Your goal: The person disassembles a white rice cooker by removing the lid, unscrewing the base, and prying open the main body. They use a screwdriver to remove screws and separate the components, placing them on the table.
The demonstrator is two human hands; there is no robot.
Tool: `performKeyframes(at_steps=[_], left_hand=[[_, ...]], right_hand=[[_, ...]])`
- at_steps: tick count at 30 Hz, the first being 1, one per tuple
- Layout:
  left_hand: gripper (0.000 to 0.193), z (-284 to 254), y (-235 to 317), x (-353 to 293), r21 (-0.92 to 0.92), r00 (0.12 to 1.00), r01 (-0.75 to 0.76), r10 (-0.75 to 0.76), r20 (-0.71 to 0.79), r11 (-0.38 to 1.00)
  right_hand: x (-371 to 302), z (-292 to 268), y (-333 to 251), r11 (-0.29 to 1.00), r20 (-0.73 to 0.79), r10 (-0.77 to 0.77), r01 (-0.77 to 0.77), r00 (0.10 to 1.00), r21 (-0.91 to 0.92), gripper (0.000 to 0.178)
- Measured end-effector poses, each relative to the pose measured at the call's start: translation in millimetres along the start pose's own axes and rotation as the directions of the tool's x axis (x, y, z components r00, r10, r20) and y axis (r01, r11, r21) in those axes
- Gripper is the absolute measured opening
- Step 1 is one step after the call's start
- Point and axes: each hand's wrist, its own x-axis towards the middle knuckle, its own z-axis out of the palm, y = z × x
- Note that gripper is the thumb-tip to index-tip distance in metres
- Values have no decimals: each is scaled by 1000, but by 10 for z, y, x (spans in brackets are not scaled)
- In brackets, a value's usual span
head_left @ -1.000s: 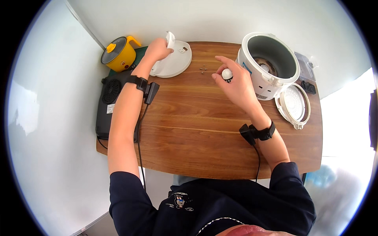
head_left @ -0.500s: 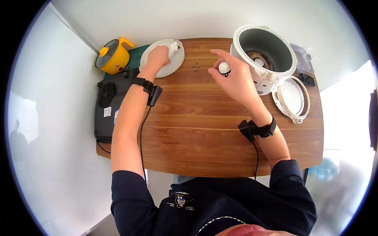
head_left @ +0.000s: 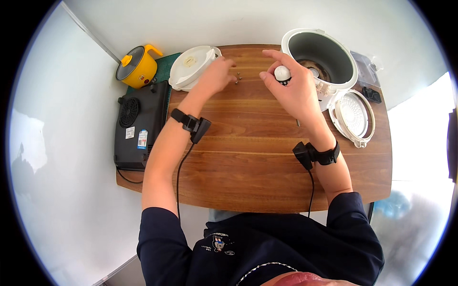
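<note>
Reaching with parted, seemingly empty fingers beside small silver screws (head_left: 236, 82), left hand (head_left: 217, 76) likely must pinch; right hand (head_left: 296, 89) grips white-and-black screwdriver (head_left: 282, 73).

Place: small workshop-type station; whether in a home or a business cannot be told. Evidence: plain white walls (head_left: 214, 24), rear and left; one wood-grain bench (head_left: 238, 176). On bench: open rice-cooker body (head_left: 329, 59), far right corner; detached white ring-shaped part (head_left: 339, 114), right edge; loose screws (head_left: 240, 77), toward far edge; white lid (head_left: 183, 69), left of screws; green mat (head_left: 164, 67), far left corner; yellow pot (head_left: 141, 73), same corner; black appliance (head_left: 143, 121), vent grille upward, left edge.
</note>
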Motion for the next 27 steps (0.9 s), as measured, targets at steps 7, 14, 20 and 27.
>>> performKeyframes(at_steps=[7, 14, 20, 27], left_hand=[[47, 364, 146, -15, -59, 995, 103, -104, -5, 993], [14, 467, -6, 65, -167, 991, 86, -101, -84, 982], [9, 540, -25, 61, -177, 992, 19, -41, -123, 984], [12, 531, -97, 74, -127, 999, -22, 17, -33, 992]], right_hand=[[-9, 46, 38, 997, -18, -80, 80, 997, 13, 39], [-26, 82, 63, 998, 4, -68, 68, 998, 3, 38], [-28, 121, 92, 998, 18, -67, 67, 998, -3, 38], [-38, 194, 71, 998, 27, -54, 54, 998, 12, 37]])
